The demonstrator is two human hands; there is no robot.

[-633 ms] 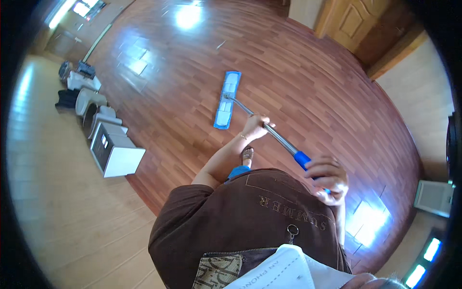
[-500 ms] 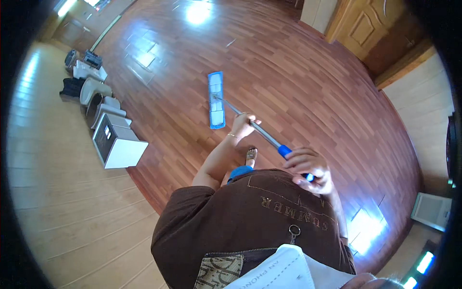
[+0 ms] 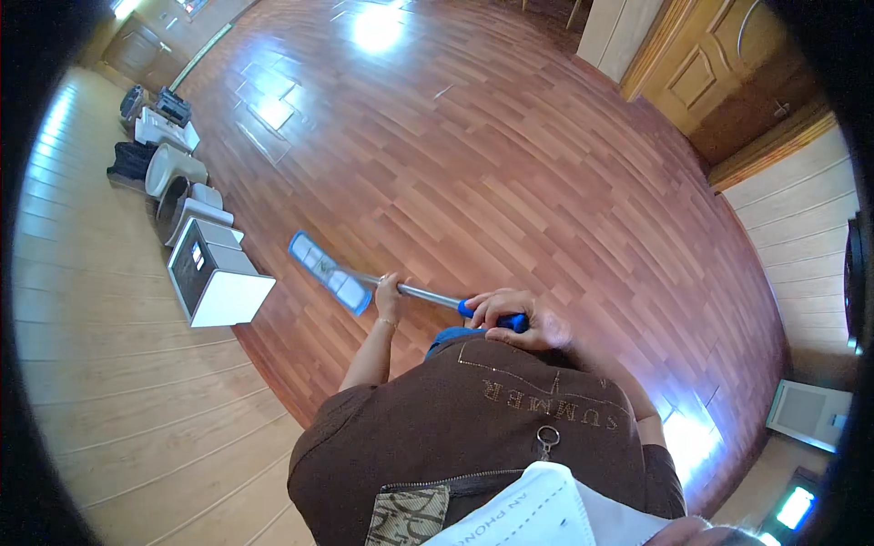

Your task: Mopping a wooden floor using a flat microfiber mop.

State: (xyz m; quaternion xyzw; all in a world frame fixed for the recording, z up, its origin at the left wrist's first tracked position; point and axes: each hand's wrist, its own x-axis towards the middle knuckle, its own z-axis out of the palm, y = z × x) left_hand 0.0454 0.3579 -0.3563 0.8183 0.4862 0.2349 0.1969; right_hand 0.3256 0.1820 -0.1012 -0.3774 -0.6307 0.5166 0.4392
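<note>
A flat mop with a blue-edged, pale rectangular head lies on the wooden floor, ahead of me and to the left. Its silver pole slants back toward my body and ends in a blue grip. My left hand is wrapped round the metal pole, close to the head. Farther up, my right hand is closed over the blue grip in front of my waist; its wrist is a little smeared by motion.
Along the left wall stand a white cabinet-like box, a white rounded bin and several other appliances. A wooden door is at the far right. Nearer on the right sits a white box-shaped unit. Bright reflections shine on the floor.
The mop head has swung left and nearer to me, turning to a slant. Both hands have moved left and down with the pole, which lies flatter across my front.
</note>
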